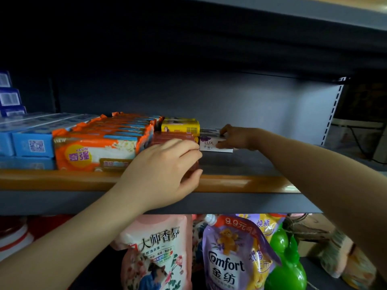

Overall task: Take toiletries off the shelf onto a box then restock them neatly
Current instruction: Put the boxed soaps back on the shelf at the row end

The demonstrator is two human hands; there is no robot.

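Right of the frame's centre, a white Lux soap box (211, 144) with purple print sits on the grey shelf (240, 162), well back from the front edge. The right hand (236, 137) pinches it — thumb against the near face, fingers curled over the top at its right end. Just left of it, touching or nearly so, stands a stack of dark red soap boxes (171, 138); the left hand (167, 170) curls around the front of that stack, fingers bent over its right corner and thumb lower down, near the shelf's edge. Behind the red stack lies a yellow soap box (180, 125).

Further left, orange-and-white Keon soap packs (98, 149) are lined up in a row running back into the shelf, and beyond them, at the left edge of the frame, are blue boxes (33, 143), with more blue boxes piled higher at the upper left.

The shelf has a wooden front rail (240, 184) running across the middle of the frame, above a grey metal lip. Its back panel is grey and lit brighter on the right, where a slotted upright (333, 114) stands. A dark upper shelf (251, 38) fills the top of the frame.

Below, on the lower level, stand refill pouches — a pink detergent pouch (155, 252) at bottom centre, a purple Comfort pouch (228, 256) beside it, then a green bottle (287, 262) to the right.
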